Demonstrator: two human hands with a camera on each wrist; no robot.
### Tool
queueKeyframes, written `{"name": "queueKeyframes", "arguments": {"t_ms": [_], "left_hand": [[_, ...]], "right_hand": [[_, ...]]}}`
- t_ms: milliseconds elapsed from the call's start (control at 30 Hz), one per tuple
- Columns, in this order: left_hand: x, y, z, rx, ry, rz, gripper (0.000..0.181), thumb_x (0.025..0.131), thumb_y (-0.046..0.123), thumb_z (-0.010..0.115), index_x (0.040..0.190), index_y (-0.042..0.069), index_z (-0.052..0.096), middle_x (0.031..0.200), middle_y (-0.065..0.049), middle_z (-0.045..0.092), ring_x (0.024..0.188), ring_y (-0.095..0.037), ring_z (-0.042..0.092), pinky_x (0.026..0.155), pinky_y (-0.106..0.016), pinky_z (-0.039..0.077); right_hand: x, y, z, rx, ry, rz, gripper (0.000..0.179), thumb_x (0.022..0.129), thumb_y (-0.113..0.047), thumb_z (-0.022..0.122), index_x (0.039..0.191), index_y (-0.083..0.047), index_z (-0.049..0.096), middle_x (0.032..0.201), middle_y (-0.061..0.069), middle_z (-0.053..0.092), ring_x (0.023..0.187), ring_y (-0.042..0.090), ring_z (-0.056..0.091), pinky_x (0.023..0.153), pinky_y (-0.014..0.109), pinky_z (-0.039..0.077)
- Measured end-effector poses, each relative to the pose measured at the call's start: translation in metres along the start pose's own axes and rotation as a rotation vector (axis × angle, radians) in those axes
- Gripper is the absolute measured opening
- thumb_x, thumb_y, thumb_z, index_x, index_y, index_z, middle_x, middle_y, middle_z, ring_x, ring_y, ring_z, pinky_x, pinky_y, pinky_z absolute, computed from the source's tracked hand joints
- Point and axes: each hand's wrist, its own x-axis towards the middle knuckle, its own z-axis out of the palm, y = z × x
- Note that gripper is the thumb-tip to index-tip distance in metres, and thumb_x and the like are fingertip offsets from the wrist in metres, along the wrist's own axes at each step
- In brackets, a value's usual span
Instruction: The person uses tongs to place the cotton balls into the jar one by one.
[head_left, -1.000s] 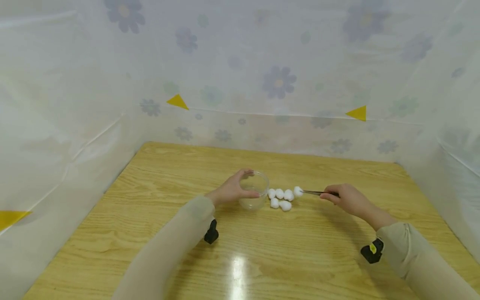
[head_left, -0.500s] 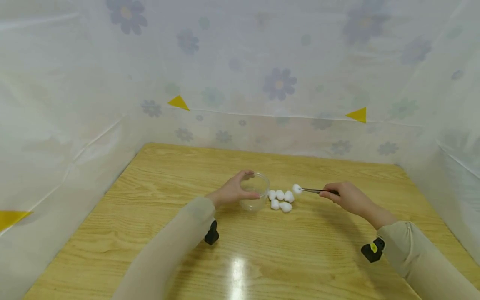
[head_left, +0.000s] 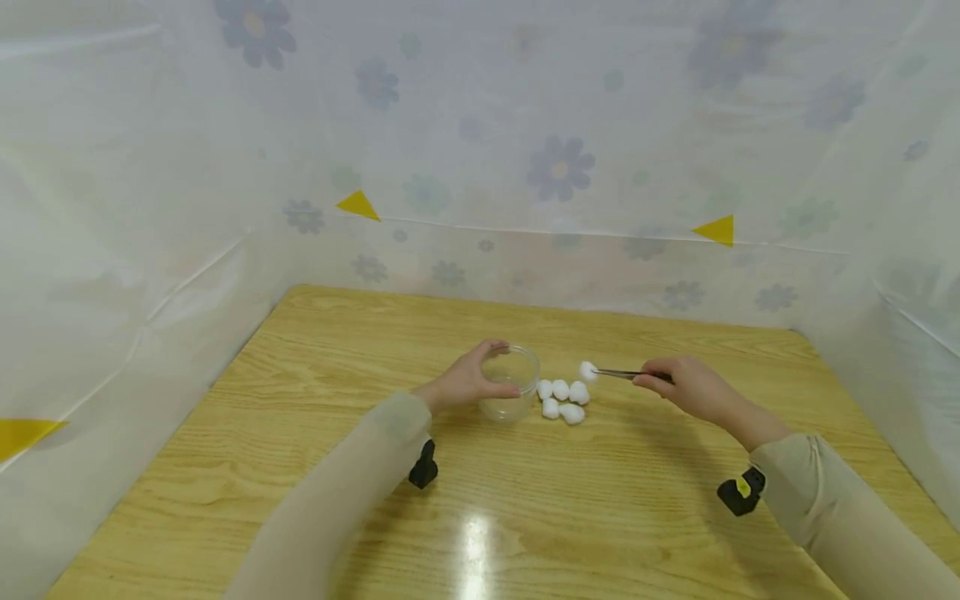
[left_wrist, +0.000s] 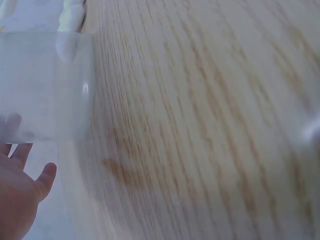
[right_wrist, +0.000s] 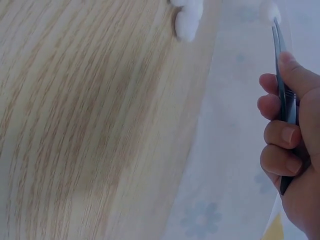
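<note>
My left hand (head_left: 467,380) holds a clear round plastic container (head_left: 507,409) on the table, thumb on the near side and fingers round the far rim. In the left wrist view the see-through wall (left_wrist: 47,85) rises beyond the hand (left_wrist: 20,197), and nothing shows inside it. With my right hand (head_left: 696,390) I grip metal tweezers (head_left: 621,374), fingers wrapped along them in the right wrist view (right_wrist: 283,95). A white cotton ball (head_left: 588,372) is pinched at their tips, raised above the table. Several more cotton balls (head_left: 560,390) lie in two short rows just right of the container.
The wood-grain table (head_left: 600,508) is enclosed by pale flowered sheeting (head_left: 480,167) at the back and sides. Yellow triangles (head_left: 358,205) mark the sheeting. A small black camera (head_left: 742,492) sits at the right wrist, another black camera (head_left: 423,465) at the left.
The cotton ball in the tweezers has lifted away from the row, moving up and slightly left with my right hand. My left hand and the container have stayed in place.
</note>
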Motion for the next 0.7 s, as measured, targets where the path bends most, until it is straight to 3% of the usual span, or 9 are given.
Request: {"name": "queueKeyframes", "arguments": {"t_ms": [400,700], "left_hand": [[0.0,-0.001,0.0,0.037,0.001,-0.001,0.091,0.076,0.037,0.077,0.148,0.017,0.024,0.151,0.004,0.032,0.142,-0.021,0.024,0.113,-0.047,0.027],[-0.002,0.0,-0.001,0.027,-0.004,-0.007,0.089,0.076,0.037,0.077,0.147,0.019,0.026,0.15,0.005,0.033,0.142,-0.021,0.024,0.113,-0.047,0.027]], "right_hand": [[0.01,-0.007,-0.003,0.007,0.042,-0.048,0.021,0.094,-0.03,0.055,0.083,-0.015,0.064,0.055,-0.007,0.04,0.045,0.003,0.027,0.046,0.023,0.028],[0.018,-0.017,-0.007,-0.012,0.046,-0.039,0.021,0.094,-0.03,0.056,0.082,-0.014,0.064,0.058,-0.004,0.045,0.048,0.006,0.031,0.048,0.024,0.03]]}}
